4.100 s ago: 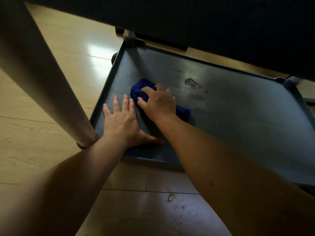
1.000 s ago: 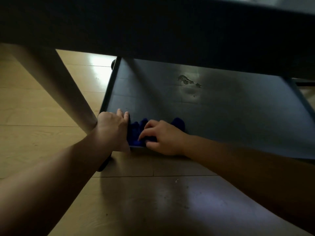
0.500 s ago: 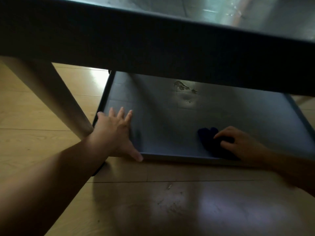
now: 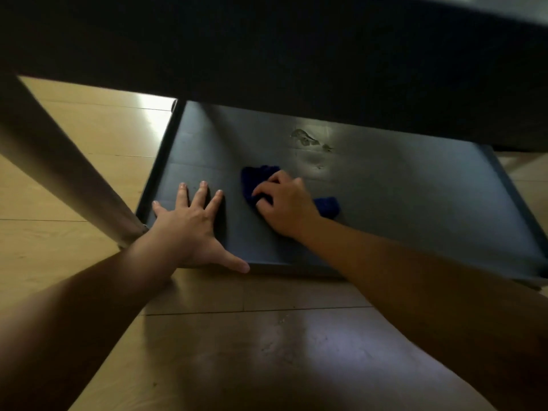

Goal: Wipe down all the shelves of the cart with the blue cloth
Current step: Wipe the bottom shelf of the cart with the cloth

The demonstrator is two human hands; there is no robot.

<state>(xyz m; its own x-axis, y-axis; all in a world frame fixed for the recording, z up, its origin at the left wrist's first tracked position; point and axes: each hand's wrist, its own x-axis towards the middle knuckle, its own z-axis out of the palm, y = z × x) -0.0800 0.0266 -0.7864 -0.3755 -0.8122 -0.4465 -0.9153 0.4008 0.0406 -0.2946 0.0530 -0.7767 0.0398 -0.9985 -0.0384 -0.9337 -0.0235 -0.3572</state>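
Note:
The cart's dark grey bottom shelf [image 4: 400,203] lies low over the floor, under the dark underside of the shelf above [image 4: 267,54]. The blue cloth [image 4: 258,180] is bunched on the shelf's middle left, with my right hand [image 4: 286,203] pressed down on it and gripping it. My left hand [image 4: 192,223] rests flat with spread fingers on the shelf's front left corner, thumb over the front rim. A scuffed, worn patch [image 4: 308,142] marks the shelf just behind the cloth.
A metal cart leg [image 4: 68,176] slants down at the left to the shelf's corner. Light wooden floor [image 4: 89,143] surrounds the cart, with a glare spot behind the shelf and small specks in front of it.
My right hand has swept the cloth from the shelf's front right edge back towards the middle left. My left hand has stayed planted at the front left corner.

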